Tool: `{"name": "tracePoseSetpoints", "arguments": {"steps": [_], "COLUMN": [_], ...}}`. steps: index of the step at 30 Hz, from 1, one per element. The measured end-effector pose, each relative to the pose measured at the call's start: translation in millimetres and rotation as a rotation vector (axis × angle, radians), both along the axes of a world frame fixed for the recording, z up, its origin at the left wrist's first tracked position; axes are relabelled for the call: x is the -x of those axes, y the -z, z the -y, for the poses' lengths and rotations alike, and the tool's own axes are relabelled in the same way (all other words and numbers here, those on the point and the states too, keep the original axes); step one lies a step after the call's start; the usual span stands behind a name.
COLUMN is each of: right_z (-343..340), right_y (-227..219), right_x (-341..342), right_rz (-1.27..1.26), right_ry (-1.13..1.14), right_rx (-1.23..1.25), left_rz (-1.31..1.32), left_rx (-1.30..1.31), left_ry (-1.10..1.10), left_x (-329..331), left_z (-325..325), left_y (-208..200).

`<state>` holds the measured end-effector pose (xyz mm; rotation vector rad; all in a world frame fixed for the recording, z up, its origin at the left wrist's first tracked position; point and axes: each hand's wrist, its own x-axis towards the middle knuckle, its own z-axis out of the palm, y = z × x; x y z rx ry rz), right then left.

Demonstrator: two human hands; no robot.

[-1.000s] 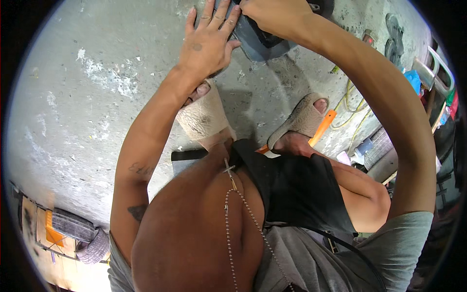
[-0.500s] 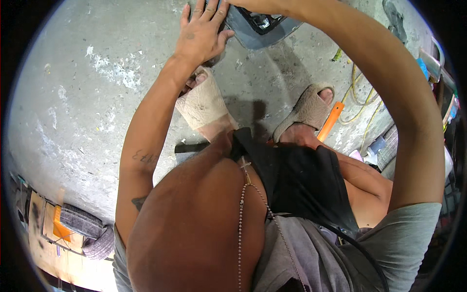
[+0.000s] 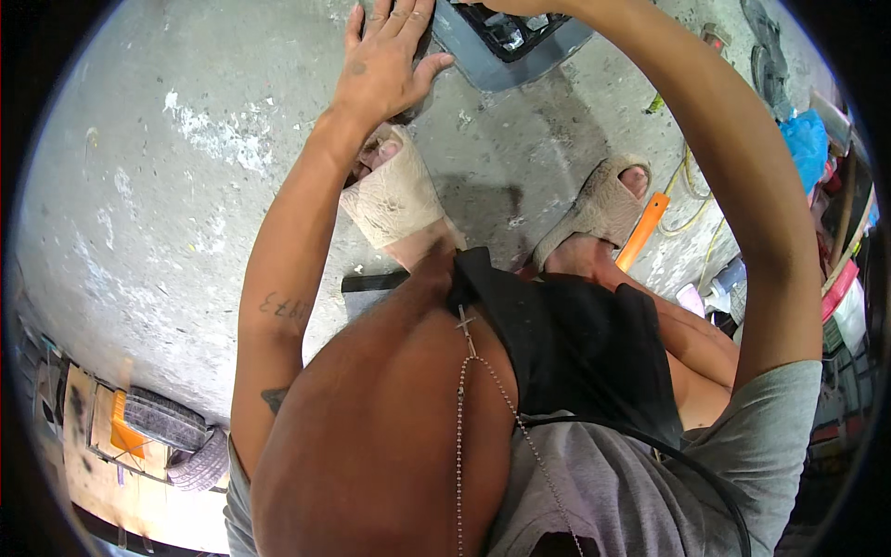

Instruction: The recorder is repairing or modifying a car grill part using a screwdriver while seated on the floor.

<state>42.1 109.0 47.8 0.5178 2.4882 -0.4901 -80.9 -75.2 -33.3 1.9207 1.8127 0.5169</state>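
Note:
A dark grey moulded panel (image 3: 481, 72) with a black-framed opening lies on the floor at the top edge, partly out of view. Bits of something shiny show inside the opening. My left hand (image 3: 385, 65) is stretched out beside the panel's left edge, fingers extended and thumb apart, with nothing visible in it. Whether it touches the panel or the floor is unclear. Above the panel's opening, only the lower side of my right hand (image 3: 522, 6) shows. Its fingers are cut off by the frame, so what it holds, if anything, is hidden.
My sandalled feet flank the space below the panel. An orange bar (image 3: 642, 232) lies by the right foot, with a yellow cord (image 3: 689, 176) beyond it. A blue plastic bag (image 3: 806, 148) and clutter line the right side. Tyres (image 3: 165, 418) lie at lower left.
The panel appears slightly farther right, and my right forearm and elbow have shifted. My left hand stays in nearly the same place. The whole view has moved a little.

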Motion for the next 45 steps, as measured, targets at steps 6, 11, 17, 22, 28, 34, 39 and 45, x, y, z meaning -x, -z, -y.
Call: {"name": "tracePoseSetpoints", "arguments": {"steps": [6,11,17,22,28,34,39,45], "right_z": [3.4,12.8,16.5,20.2,4.8,-16.4,-11.7,-8.9], "right_y": [-0.1,-8.9,1.6,-2.5,13.7,20.5,16.1,3.7], "right_x": [13.3,18.2,15.9,15.0,-0.2,2.5,2.8,-12.9], "right_rz": [0.106,0.114,0.05,-0.016,-0.124,-0.222,-0.207,-0.178], "right_ry": [-0.001,0.161,0.028,0.193,-0.205,-0.483,-0.414,-0.185], "right_rx": [-0.034,-0.054,-0.084,-0.063,-0.127,-0.077,0.041,-0.072], "left_rz": [-0.029,0.01,0.019,0.033,0.054,0.094,0.142,-0.038], "left_rx": [-0.006,0.019,0.032,0.046,-0.011,-0.037,0.011,0.011], "left_ry": [0.02,0.005,-0.006,0.004,0.001,-0.009,-0.064,-0.014], "left_x": [-0.6,0.4,0.8,1.7,1.8,1.9,0.5,0.4], "left_z": [0.6,0.7,-2.2,0.9,-1.9,1.5,-0.1,-3.5], "left_y": [-2.8,-5.2,-7.7,-5.9,-2.4,2.3,-2.0,-12.8]}}
